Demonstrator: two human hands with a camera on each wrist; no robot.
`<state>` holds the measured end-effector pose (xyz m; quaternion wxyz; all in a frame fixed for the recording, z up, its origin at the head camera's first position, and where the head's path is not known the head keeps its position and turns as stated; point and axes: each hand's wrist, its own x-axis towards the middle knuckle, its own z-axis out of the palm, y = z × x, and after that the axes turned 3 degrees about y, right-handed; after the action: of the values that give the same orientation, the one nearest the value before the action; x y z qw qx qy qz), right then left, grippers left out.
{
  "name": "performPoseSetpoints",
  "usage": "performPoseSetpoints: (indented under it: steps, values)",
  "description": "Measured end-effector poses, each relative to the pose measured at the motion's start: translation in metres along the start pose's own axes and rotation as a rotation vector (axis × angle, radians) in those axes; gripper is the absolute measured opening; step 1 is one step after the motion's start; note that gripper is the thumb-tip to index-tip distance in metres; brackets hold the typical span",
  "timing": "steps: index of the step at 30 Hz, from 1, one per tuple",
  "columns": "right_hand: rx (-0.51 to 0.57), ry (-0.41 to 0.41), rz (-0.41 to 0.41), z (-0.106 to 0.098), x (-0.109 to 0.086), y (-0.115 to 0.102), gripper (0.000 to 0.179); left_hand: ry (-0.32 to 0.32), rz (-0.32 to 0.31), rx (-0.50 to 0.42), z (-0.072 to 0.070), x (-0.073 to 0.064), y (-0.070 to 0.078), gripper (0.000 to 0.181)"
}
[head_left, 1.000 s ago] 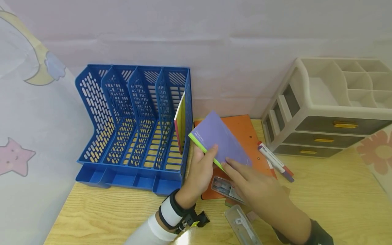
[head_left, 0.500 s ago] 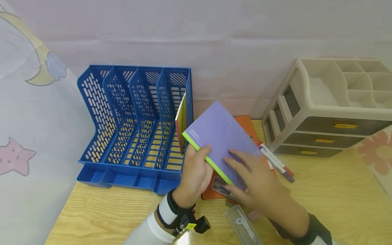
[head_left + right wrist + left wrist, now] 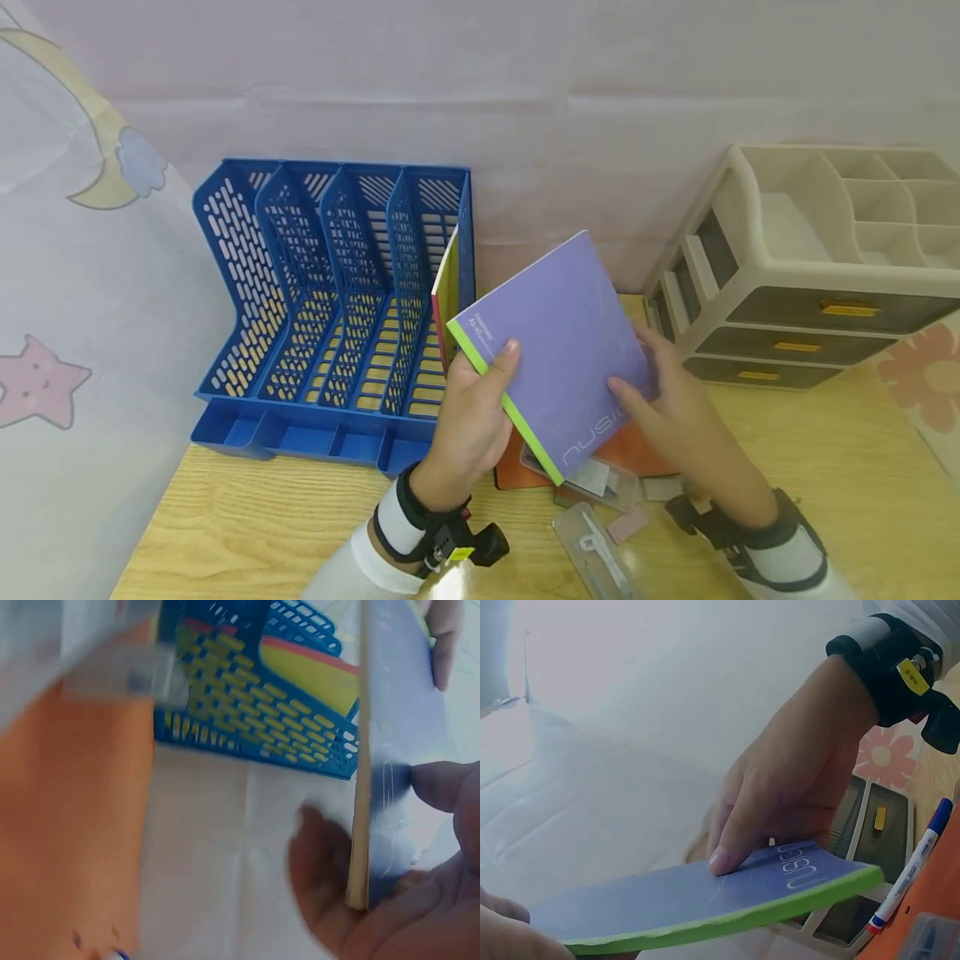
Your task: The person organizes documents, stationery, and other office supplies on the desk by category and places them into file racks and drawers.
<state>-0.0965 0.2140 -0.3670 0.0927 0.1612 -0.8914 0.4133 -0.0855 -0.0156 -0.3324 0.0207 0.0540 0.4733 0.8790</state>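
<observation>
The left hand (image 3: 474, 417) grips a purple notebook (image 3: 558, 342) by its green spine (image 3: 534, 446); the right hand (image 3: 686, 421) pinches the opposite edge, the notebook spanning between them. A blue rack (image 3: 333, 283) stands left of the left hand, a cream drawer unit (image 3: 825, 275) beyond the right hand.

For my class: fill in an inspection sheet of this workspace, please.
Surface: pale yellow wood-grain table.
Job's things: flat purple notebook with green spine.
Clutter: flat orange folder, two clear plastic cases, small pink block.
Hands: bare left hand grips the spine; bare right hand holds the opposite edge.
Cables: nothing seen.
Surroundings: blue perforated plastic file rack, a thin red-edged yellow booklet in its rightmost slot; beige plastic drawer unit; pale printed backdrop.
</observation>
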Motion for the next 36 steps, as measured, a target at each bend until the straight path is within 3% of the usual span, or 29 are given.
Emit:
performPoseSetpoints:
  steps: [5,9,12,16,21,27,31,36]
  values:
    - [0.103,-0.062,0.007,0.003,0.0,0.002,0.045,0.02,-0.025,0.079,0.0,-0.001,0.002,0.039]
    - [0.168,-0.068,-0.001,0.008,0.0,-0.002,0.035,0.018,-0.027,0.164,0.0,-0.001,0.004,0.043]
    - [0.188,-0.063,-0.014,0.01,-0.001,-0.005,0.032,-0.018,0.007,0.236,-0.002,-0.001,0.01,0.044]
    - [0.231,-0.095,-0.045,0.013,-0.002,-0.005,0.041,-0.049,0.006,0.343,-0.005,-0.004,0.021,0.04]
    - [0.199,-0.133,-0.118,0.013,-0.004,-0.002,0.047,-0.059,0.014,0.427,-0.011,-0.007,0.04,0.036]
    - [0.153,-0.164,-0.204,0.005,-0.001,0.0,0.044,-0.048,0.105,0.502,-0.027,-0.008,0.065,0.032]
    - [0.117,-0.233,-0.205,-0.001,-0.001,0.001,0.045,0.002,0.136,0.576,-0.039,-0.012,0.081,0.029]
    - [0.002,-0.252,-0.176,-0.009,-0.002,0.003,0.044,0.063,0.116,0.634,-0.052,-0.019,0.094,0.031]
